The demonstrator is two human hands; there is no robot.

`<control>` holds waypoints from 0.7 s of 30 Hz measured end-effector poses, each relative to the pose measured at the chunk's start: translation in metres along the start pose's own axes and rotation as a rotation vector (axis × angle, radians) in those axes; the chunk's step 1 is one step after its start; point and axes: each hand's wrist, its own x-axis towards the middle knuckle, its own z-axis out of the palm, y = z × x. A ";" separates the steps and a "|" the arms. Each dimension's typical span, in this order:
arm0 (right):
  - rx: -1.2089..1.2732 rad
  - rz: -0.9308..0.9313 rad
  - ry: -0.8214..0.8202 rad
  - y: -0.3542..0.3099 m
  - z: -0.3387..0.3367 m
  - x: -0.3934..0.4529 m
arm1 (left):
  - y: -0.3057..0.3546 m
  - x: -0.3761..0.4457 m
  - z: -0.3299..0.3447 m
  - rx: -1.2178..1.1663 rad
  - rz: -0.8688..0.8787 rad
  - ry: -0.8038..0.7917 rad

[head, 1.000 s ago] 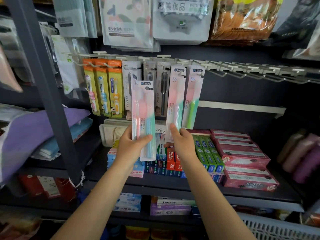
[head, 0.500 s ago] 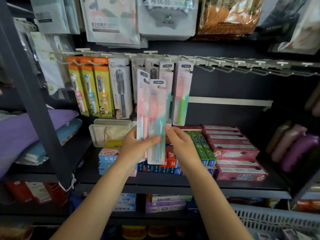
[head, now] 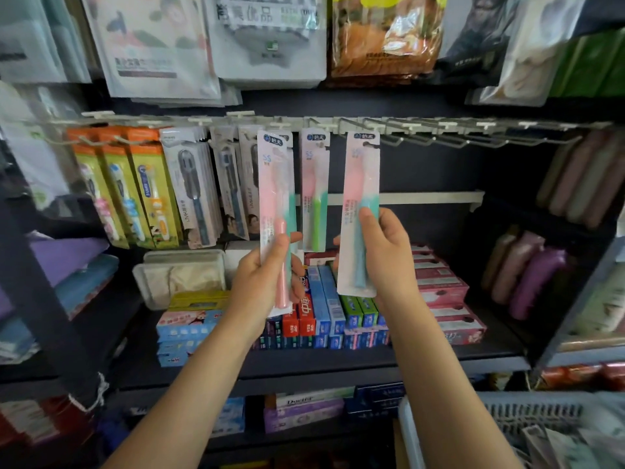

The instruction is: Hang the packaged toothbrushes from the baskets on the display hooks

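Pink-and-teal pack point(head: 360, 211) stood at one o'clock, grasped by the right hand point(head: 384, 252); the left hand point(head: 262, 279) clasped another pack point(head: 275, 218) at eleven. Hooks point(head: 392, 138) crowded overhead, so its hole might miss the tip and the pack drop.

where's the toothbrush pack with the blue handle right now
In the head view it is right of centre, held upright by the right hand: the blue-handled pack has its top by the hook rail, just right of the hanging green-handled pack.
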 end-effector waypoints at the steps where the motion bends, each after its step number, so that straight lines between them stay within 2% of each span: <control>1: 0.001 0.008 0.005 -0.003 0.000 0.003 | 0.000 0.001 0.002 0.005 0.008 -0.001; 21: 0.000 0.035 -0.004 -0.011 -0.010 0.024 | -0.001 0.014 0.025 -0.044 -0.019 -0.002</control>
